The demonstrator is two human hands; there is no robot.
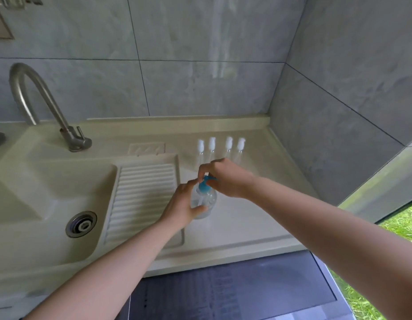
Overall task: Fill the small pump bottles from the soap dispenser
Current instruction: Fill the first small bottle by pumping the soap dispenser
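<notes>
A clear soap dispenser (206, 199) with a blue pump head stands on the cream counter (246, 227). My left hand (182, 204) grips its body from the left, thumb across the front. My right hand (225, 179) pinches the blue pump head (206, 182) from above. Behind them, several small clear pump bottles (220, 147) with white tops stand in a row near the back of the counter; my right hand hides their lower parts.
A ribbed drainboard (142, 199) lies left of the dispenser, beside the sink basin (38, 192) with its drain (81, 224). A steel tap (38, 100) rises at the back left. Tiled walls close in behind and right. A grey appliance top (235, 289) sits below the counter edge.
</notes>
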